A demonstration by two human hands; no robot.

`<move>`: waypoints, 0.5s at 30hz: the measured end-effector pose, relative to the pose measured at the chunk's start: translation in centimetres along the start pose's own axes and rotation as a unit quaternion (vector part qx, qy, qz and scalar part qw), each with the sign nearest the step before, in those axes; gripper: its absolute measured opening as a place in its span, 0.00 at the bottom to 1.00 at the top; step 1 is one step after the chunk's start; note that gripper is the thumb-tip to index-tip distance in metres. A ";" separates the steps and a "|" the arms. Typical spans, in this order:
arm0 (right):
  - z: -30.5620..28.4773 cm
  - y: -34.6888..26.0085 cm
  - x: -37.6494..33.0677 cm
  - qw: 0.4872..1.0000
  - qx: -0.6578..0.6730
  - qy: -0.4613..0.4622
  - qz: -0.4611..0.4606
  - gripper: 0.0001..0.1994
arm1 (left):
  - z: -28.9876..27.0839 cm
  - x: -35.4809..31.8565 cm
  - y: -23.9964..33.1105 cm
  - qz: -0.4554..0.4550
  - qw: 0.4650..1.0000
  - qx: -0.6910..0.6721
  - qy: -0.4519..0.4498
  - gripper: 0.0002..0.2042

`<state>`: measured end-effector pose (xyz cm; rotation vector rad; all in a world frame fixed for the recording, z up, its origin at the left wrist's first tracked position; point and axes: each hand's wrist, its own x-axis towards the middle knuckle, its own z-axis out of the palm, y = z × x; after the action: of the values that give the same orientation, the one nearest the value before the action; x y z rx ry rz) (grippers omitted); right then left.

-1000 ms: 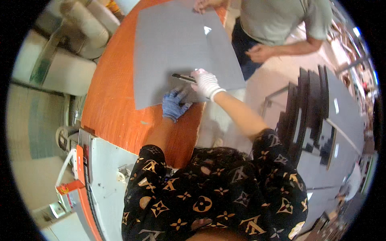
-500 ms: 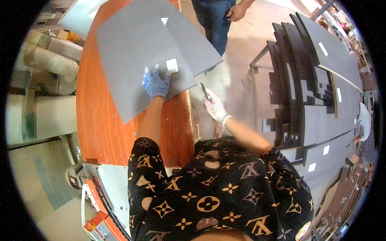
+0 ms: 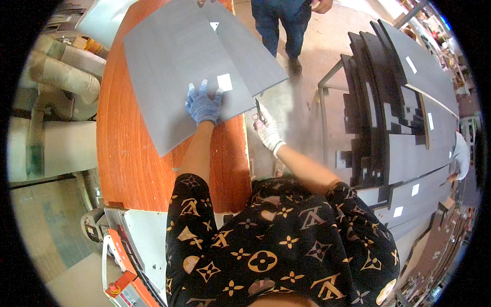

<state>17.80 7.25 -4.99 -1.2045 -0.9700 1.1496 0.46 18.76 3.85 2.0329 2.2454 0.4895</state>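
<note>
My left hand (image 3: 204, 105), in a blue glove, lies with spread fingers on a grey flat panel (image 3: 174, 61). A white label (image 3: 224, 82) is stuck on the panel just beyond my fingertips. Beneath this panel, a second grey panel (image 3: 250, 56) pokes out at an angle to the right. Gripped in my white-gloved right hand (image 3: 269, 132) is a utility knife (image 3: 260, 111), its dark blade pointing up. The blade is close by the near right corner of the upper panel; whether it touches the edge I cannot tell.
The panels rest on a reddish wood-grain table (image 3: 123, 133). A person in dark trousers (image 3: 281, 23) stands beyond it. Stacked dark boards (image 3: 368, 97) on a metal rack (image 3: 323, 102) line the right side. An orange-and-white machine (image 3: 128, 286) stands at lower left.
My right hand has moved slightly up and left, bringing the knife closer to the panel's corner. My left hand stays on the panel. The other person's legs have shifted to the right.
</note>
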 end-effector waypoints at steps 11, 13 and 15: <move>0.3 -0.8 0.0 0.999 -0.041 0.016 0.016 0.27 | 0.3 0.0 -0.3 0.000 1.000 -0.017 -0.008 0.32; 0.7 -0.3 0.1 0.995 -0.086 0.052 -0.027 0.26 | 0.6 0.1 -0.6 -0.002 1.000 0.003 -0.007 0.33; 1.8 0.4 0.3 0.969 -0.179 0.112 -0.126 0.25 | 0.8 0.2 -0.8 -0.004 1.000 0.014 -0.005 0.33</move>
<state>16.08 7.85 -5.12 -1.4146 -1.1484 0.6384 -0.16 19.00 2.92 2.0341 2.2671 0.4499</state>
